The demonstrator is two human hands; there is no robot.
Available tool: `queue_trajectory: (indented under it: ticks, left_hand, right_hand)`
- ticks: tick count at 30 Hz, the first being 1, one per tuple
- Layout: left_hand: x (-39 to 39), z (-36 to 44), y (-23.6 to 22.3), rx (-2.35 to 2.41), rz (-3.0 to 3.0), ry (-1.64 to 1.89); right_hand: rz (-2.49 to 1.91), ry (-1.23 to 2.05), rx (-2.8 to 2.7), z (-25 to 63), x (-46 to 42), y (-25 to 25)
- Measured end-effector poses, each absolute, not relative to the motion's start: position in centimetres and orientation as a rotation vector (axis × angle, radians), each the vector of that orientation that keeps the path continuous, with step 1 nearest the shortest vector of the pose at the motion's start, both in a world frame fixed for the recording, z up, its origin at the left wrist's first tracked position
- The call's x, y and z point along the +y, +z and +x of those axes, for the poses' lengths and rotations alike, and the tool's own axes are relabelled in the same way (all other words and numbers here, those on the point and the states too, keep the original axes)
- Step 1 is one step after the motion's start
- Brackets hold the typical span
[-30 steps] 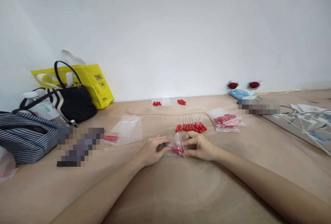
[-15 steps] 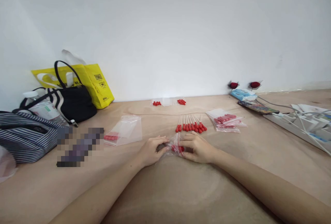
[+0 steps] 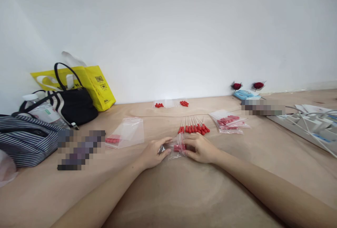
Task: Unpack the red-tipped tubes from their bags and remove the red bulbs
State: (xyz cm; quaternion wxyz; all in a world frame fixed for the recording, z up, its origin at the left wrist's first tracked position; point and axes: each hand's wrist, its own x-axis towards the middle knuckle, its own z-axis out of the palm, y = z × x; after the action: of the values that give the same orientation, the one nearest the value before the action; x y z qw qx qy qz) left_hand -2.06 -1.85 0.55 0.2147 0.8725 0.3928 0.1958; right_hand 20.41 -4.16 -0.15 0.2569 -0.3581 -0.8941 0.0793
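A small clear zip bag (image 3: 173,155) with red pieces (image 3: 179,148) in it is between my two hands. My left hand (image 3: 155,153) pinches its left side between thumb and fingers. My right hand (image 3: 200,148) has its fingers curled round the right side, by the zip strip, and hides part of the red pieces. Just beyond my right hand lies a fanned row of thin pale sticks with red bulb ends (image 3: 196,129). To the right is a stack of zip bags holding red-ended pieces (image 3: 228,121). Left of my hands lie flat zip bags (image 3: 133,133) with red ends showing.
Two more groups of red-ended pieces (image 3: 159,105) lie by the wall. On the left stand a striped bag (image 3: 28,143), a black bag (image 3: 76,105) and a yellow bag (image 3: 101,87). A blue packet (image 3: 246,95) and a cabled power strip (image 3: 313,126) are on the right.
My right hand's fingers have curled closer round the bag, and the red pieces in it have shifted slightly left and up. My left hand stays almost still.
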Motion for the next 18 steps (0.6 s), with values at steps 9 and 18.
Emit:
queue_trajectory:
  ticks: [9, 18]
  left_hand:
    - [-1.63, -2.89, 1.27, 0.820, 2.459, 0.451]
    - [-1.72, -2.95, 1.20, 0.809, 2.412, 0.429]
  right_hand:
    - [-1.039, 0.326, -2.268, 20.07, -3.82, -1.09]
    - [-1.021, 0.628, -2.182, 20.06, -4.02, -0.28]
